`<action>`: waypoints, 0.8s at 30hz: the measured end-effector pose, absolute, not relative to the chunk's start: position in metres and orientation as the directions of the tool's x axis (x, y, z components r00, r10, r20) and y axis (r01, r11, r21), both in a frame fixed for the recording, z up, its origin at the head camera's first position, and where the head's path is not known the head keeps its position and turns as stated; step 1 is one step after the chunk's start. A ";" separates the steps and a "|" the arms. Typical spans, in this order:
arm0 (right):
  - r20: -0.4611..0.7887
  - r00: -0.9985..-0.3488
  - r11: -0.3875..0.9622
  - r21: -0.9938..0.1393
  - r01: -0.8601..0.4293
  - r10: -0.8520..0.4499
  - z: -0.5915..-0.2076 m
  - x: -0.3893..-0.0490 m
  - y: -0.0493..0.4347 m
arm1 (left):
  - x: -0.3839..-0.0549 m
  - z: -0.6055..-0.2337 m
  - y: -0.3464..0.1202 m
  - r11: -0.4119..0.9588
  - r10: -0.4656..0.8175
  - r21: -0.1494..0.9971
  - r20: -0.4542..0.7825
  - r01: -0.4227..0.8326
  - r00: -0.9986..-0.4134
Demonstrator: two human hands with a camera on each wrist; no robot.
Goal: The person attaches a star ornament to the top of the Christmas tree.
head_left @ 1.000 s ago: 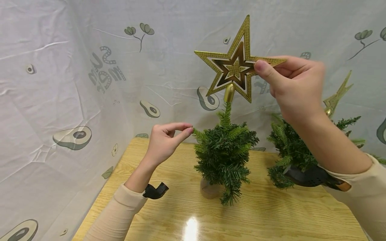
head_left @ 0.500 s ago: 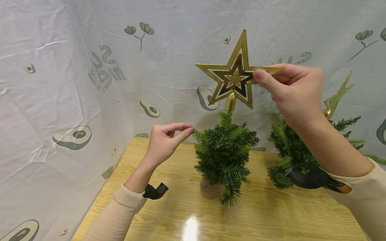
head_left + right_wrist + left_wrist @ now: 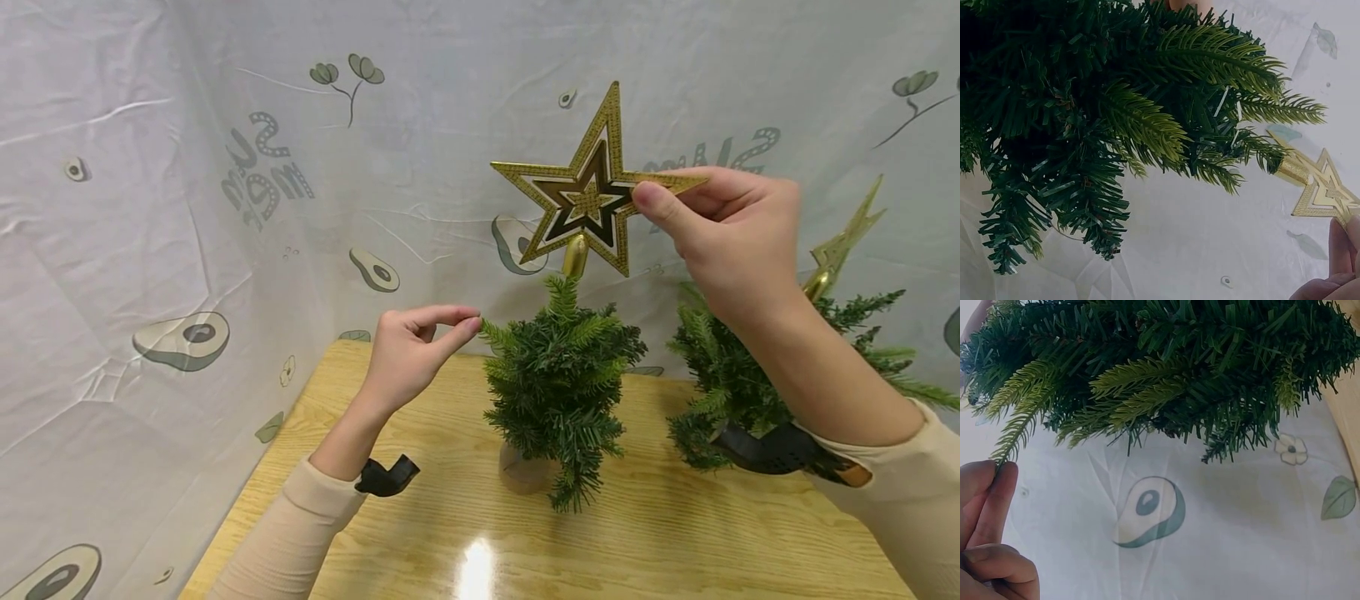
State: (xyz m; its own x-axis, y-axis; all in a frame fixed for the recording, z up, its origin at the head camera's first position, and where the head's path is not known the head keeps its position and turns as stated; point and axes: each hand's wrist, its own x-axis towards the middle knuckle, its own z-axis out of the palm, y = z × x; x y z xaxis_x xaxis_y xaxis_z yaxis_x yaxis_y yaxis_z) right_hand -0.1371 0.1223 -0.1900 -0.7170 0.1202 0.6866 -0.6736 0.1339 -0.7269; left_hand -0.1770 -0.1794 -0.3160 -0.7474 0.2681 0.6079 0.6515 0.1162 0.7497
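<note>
My right hand (image 3: pixel 738 237) pinches the right point of a gold star tree topper (image 3: pixel 588 200) between thumb and fingers. The star stands nearly upright, and its gold socket (image 3: pixel 575 255) sits over the top sprig of a small artificial Christmas tree (image 3: pixel 562 375). In the right wrist view the sprig enters the socket (image 3: pixel 1291 172). My left hand (image 3: pixel 408 354) pinches the tip of a light green branch (image 3: pixel 1016 428) on the tree's left side. The tree rests on a round wooden base (image 3: pixel 521 471), partly hidden by low branches.
A second small tree (image 3: pixel 720 400) with its own gold star (image 3: pixel 847 237) stands to the right, partly behind my right forearm. Both stand on a wooden table (image 3: pixel 405 533). A white printed curtain (image 3: pixel 420 167) hangs behind and along the left side.
My right hand has lowered the star, and its socket has come down further over the top sprig. My left hand has stayed at the branch tip.
</note>
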 end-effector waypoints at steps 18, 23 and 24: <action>0.688 -0.720 0.036 -0.724 -0.688 0.092 -0.192 -0.135 0.120 | -0.177 -0.312 -0.178 0.137 0.254 0.708 0.652 0.693 -0.715; 0.690 -0.719 0.048 -0.723 -0.689 0.084 -0.189 -0.135 0.119 | -0.179 -0.311 -0.177 0.139 0.261 0.701 0.656 0.700 -0.708; 0.689 -0.719 0.058 -0.724 -0.687 0.085 -0.189 -0.134 0.119 | -0.179 -0.311 -0.177 0.143 0.262 0.698 0.657 0.702 -0.707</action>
State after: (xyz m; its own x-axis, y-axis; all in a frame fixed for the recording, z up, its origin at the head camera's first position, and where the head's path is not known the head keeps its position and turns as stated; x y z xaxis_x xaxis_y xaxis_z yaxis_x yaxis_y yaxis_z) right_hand -0.1343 0.1189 -0.1886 -0.7193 0.0852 0.6894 -0.6872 0.0578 -0.7242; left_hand -0.1794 -0.1766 -0.3105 -0.7069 0.2622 0.6569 0.7016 0.1426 0.6981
